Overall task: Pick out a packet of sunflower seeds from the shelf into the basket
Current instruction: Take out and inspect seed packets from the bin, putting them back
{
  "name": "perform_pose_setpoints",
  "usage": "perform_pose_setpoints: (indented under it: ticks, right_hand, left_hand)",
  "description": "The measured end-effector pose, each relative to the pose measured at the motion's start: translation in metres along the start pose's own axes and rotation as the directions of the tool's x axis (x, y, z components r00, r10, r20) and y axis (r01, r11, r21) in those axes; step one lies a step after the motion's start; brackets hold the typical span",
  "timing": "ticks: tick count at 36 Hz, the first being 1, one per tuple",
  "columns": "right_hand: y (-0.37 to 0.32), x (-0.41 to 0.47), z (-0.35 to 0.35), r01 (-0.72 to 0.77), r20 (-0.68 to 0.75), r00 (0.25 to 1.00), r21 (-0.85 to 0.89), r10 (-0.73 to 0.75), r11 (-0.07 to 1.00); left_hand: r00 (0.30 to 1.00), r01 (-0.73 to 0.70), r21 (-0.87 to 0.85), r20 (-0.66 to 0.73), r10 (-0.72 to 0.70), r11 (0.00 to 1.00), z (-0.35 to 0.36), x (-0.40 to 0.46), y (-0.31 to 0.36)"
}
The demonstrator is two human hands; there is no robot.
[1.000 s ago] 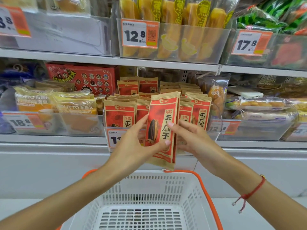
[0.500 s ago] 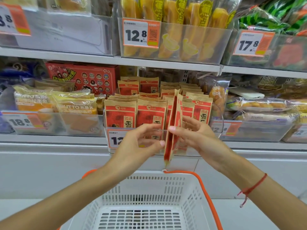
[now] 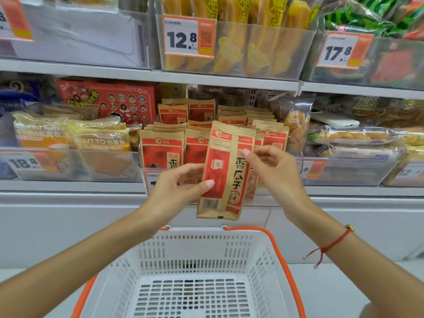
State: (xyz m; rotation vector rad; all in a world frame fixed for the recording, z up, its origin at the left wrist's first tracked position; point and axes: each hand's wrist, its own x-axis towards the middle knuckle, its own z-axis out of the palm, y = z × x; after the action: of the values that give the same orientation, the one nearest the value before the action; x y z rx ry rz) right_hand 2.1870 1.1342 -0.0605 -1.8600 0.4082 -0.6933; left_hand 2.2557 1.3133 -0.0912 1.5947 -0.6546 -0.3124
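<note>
A red and brown packet of sunflower seeds point(image 3: 226, 171) hangs upright in front of the shelf, its back side with the barcode turned toward me. My left hand point(image 3: 176, 189) pinches its lower left edge between thumb and fingers. My right hand point(image 3: 273, 171) touches its right edge with a fingertip, the other fingers loosely curled. Directly below stands the white basket point(image 3: 197, 249) with orange handles, nothing visible inside it. More packets of the same seeds point(image 3: 163, 150) stand in rows in a clear bin on the shelf behind.
Yellow bread packs point(image 3: 68, 138) lie left of the seed bin and a red box point(image 3: 110, 101) behind them. Wrapped pastries point(image 3: 358, 138) fill the bin to the right. Upper shelf point(image 3: 229, 80) carries bins with price tags 12.8 and 17.8.
The packet has been turned about its upright axis: front facing me, then edge-on, now its back faces me. Both hands stayed at its sides.
</note>
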Motion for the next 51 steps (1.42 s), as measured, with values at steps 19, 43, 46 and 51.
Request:
perform_pose_setpoints:
  ticks: [19,43,46,51]
  right_hand:
    - [0.008,-0.002,-0.004,0.194,-0.052,0.981,0.133,-0.189,0.972]
    - [0.009,-0.011,0.003,0.231,0.216,0.949,0.014,-0.228,0.973]
    - [0.008,-0.019,0.009,0.258,0.244,0.942,-0.083,-0.232,0.963]
    - [0.007,-0.031,0.020,0.293,0.226,0.941,-0.179,-0.250,0.939]
  left_hand:
    - [0.988,0.115,-0.049,0.108,-0.110,0.992,0.003,0.000,-0.003]
    - [0.994,0.069,-0.335,-0.060,-0.094,0.940,-0.001,0.001,0.005]
    - [0.993,0.034,-0.304,-0.095,-0.066,0.952,0.000,0.002,0.005]
    - [0.997,-0.007,-0.250,-0.073,-0.011,0.968,0.004,-0.003,0.005]
